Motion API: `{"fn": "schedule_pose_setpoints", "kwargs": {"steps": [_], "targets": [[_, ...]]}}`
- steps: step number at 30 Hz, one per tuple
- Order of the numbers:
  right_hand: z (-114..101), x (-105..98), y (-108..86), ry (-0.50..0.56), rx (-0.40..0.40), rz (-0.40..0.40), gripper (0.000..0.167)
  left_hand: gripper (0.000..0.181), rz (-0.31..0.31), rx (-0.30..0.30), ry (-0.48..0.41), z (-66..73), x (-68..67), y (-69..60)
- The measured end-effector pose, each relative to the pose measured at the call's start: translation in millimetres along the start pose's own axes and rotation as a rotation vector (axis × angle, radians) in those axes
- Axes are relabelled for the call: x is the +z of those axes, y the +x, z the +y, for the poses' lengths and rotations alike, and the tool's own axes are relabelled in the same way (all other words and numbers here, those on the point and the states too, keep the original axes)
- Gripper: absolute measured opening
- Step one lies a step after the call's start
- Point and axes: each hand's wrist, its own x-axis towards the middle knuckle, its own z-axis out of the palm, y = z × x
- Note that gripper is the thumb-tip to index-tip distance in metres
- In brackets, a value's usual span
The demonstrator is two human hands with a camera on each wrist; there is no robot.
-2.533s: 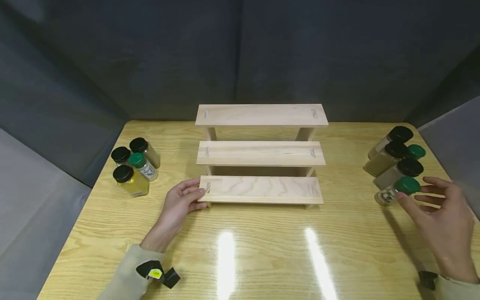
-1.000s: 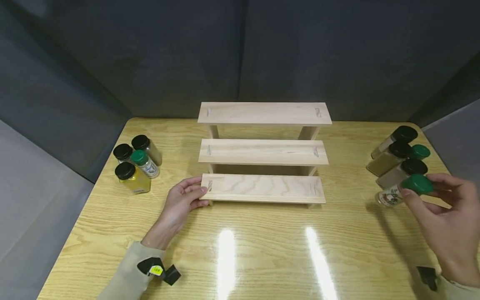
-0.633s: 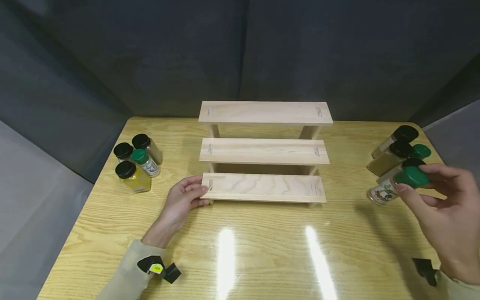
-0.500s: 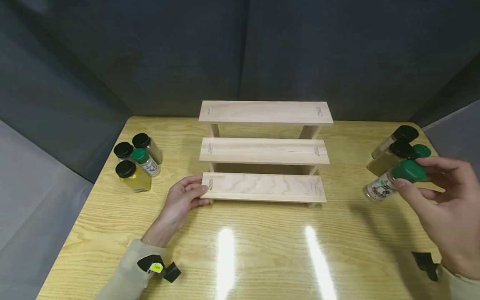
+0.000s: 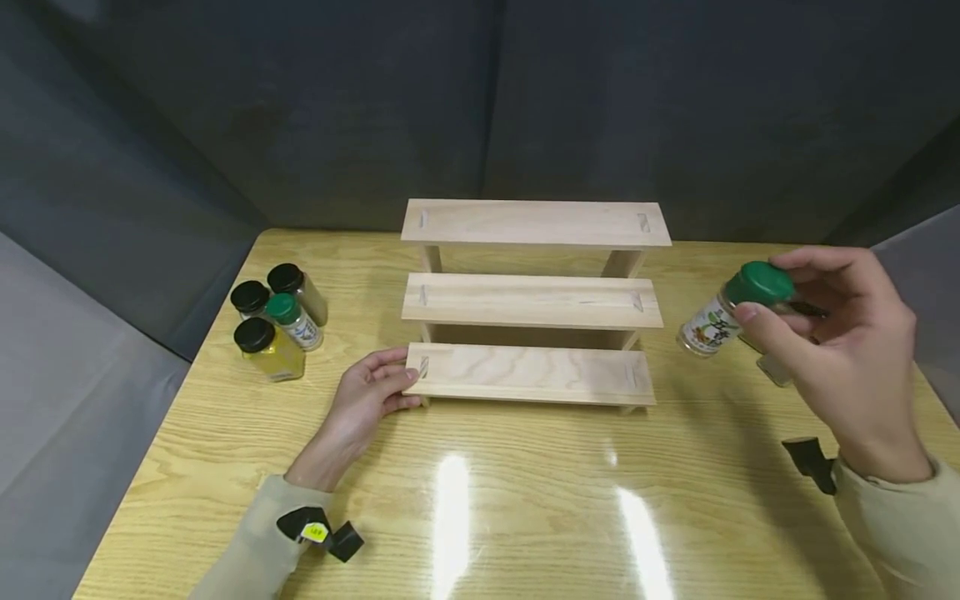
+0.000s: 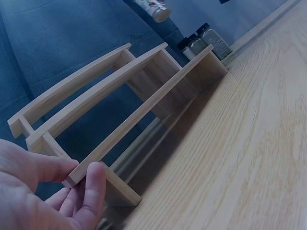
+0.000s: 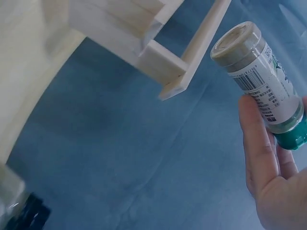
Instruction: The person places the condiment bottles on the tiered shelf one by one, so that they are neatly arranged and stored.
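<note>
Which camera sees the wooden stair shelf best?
The head view: it fits in the whole wooden shelf from front and above, with the left hand hiding a bit of one end. The left wrist view shows it slanting, close up. The right wrist view gets only part, cut off at the top.

In head view bright light is falling from above; two white glare streaks are shining off desk (image 5: 540,500). My right fingers (image 5: 776,335) and sleeve (image 5: 900,525) are casting soft shadow. Dark curtains (image 5: 345,108) are swallowing light. Wrist views are running dimmer, bluer: left is bowing rack (image 6: 72,79) slightly, right is blurring corner jar (image 7: 10,196).
</note>
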Motion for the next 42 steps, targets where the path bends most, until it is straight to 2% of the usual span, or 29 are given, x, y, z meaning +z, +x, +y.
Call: {"fn": "schedule_pose_setpoints", "kwargs": {"steps": [2, 5, 7, 14, 18, 29, 42], "targets": [[-1, 5, 5.6, 0.074, -0.001, -0.014, 0.05, 0.044, -0.002, -0.002, -0.003, -0.6, 0.0, 0.0], [-4, 13, 13.3, 0.127, -0.011, -0.038, 0.049, 0.044, -0.005, -0.008, -0.007, -1.7, -0.2, 0.0], [-6, 18, 18.3, 0.108, -0.028, -0.059, 0.048, 0.044, -0.004, -0.009, -0.008, -1.9, -0.4, 0.0], [-12, 37, 34.9, -0.081, -0.048, -0.097, 0.049, 0.045, -0.014, -0.006, -0.004, -0.9, -0.3, -1.6], [-13, 48, 44.6, -0.131, -0.054, -0.124, 0.05, 0.045, -0.01, -0.006, -0.006, -0.6, -0.5, -0.8], [-19, 78, 71.3, -0.127, -0.089, -0.198, 0.047, 0.044, -0.004, 0.003, -0.008, -1.2, -2.5, 1.4], [-27, 111, 95.8, -0.05, -0.077, -0.255, 0.042, 0.044, 0.007, 0.001, -0.018, -0.1, -1.3, 1.8]]}}
